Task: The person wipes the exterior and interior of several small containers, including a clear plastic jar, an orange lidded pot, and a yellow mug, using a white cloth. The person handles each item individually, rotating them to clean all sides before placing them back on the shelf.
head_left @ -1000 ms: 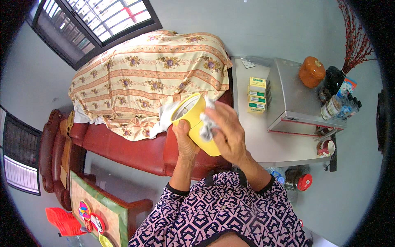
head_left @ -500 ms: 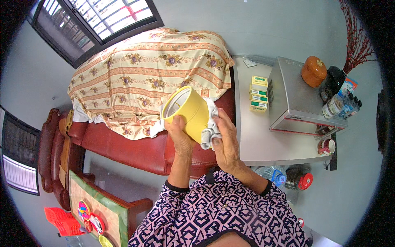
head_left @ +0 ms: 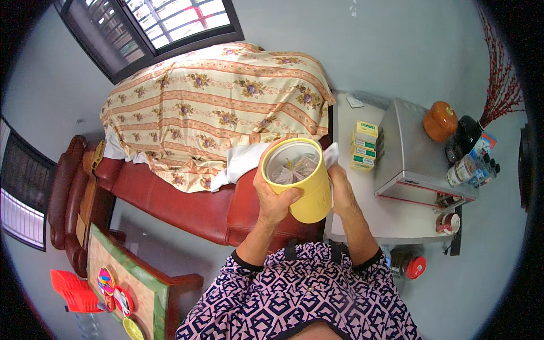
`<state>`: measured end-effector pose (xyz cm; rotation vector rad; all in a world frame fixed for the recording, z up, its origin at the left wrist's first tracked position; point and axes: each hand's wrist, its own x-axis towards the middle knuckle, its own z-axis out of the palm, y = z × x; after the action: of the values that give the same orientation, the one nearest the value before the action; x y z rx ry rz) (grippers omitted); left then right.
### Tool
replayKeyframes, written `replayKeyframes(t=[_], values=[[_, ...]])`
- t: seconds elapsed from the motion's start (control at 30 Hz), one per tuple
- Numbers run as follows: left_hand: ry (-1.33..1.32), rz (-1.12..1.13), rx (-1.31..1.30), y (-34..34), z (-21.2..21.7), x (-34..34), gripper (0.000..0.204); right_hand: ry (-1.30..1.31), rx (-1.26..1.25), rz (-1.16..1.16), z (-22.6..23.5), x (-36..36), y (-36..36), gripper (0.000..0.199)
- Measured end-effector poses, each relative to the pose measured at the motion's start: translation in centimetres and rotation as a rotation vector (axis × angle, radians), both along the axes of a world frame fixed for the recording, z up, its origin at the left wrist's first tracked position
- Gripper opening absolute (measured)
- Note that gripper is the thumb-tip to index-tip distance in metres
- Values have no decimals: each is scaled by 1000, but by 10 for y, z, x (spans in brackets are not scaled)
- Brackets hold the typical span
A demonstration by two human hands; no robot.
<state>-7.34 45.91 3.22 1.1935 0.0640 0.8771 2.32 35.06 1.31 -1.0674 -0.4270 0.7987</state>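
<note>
A yellow cylindrical canister [head_left: 313,199] is held up in front of me, its open top tilted toward me. Inside its pale lining lies a clear plastic bag [head_left: 296,171] with its neck gathered; what the bag holds is hard to make out. My left hand [head_left: 273,199] grips the canister's left side, thumb across the front. Behind the right side, my right hand [head_left: 344,190] presses a white cloth [head_left: 242,163] against the wall, its fingers partly hidden. The cloth runs behind the canister and sticks out to the left.
A red leather sofa [head_left: 164,190] under a floral cover [head_left: 215,102] lies ahead. To the right, a white table [head_left: 354,224] bears small yellow-green boxes [head_left: 364,146] and a silver oven [head_left: 416,150]. A low table [head_left: 102,246] with small baskets stands at lower left.
The canister has turned so its open top faces me and the bag inside shows. It sits farther right and lower. The cloth now spreads out on the left, and my right hand has shifted right.
</note>
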Motion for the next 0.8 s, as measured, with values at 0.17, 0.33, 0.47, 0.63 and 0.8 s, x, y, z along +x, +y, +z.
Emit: replayKeyframes(t=[0.17, 0.33, 0.47, 0.63, 0.8], values=[[44, 16, -50, 1, 13, 15, 87, 257, 262, -139, -34, -13, 3, 45], [156, 328, 356, -16, 2, 15, 89, -394, -67, -427, -24, -12, 6, 45], [216, 267, 133, -13, 3, 19, 87, -587, -129, -541, 1, -34, 7, 43], [203, 297, 67, -17, 13, 12, 82, -1159, -184, -543, 13, -47, 3, 46], [299, 264, 110, -18, 2, 8, 79, -1314, -342, -518, 40, -36, -1, 43]])
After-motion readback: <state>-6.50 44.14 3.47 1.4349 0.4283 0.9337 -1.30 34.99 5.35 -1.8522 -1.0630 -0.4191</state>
